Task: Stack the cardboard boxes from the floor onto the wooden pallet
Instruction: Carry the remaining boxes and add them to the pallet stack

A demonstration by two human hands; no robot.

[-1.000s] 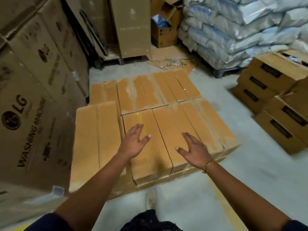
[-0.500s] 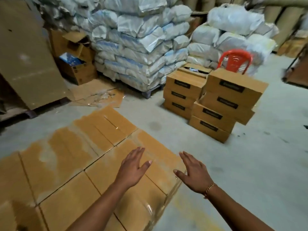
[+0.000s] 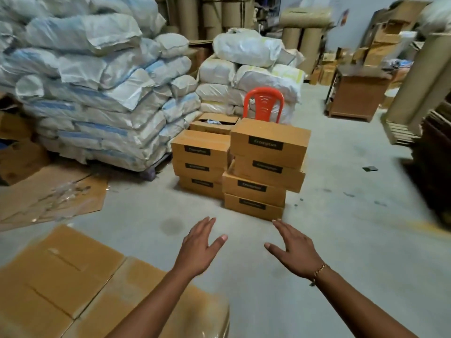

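Nothing is gripped by left hand (image 3: 199, 250) or right hand (image 3: 296, 252), both spread; crooked Crompton box stack (image 3: 266, 167) could be toppled if tugged.

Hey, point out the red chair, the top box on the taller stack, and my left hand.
red chair (image 3: 264, 103): head view, on its slatted backrest.
top box (image 3: 266, 143): head view, on the black label on its front face.
left hand (image 3: 198, 250): head view, on the back of the hand.

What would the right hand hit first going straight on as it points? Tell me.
Probably the bottom box of the nearer stack: the open right hand points at its front face, with only bare floor between. Depth is hard to judge.
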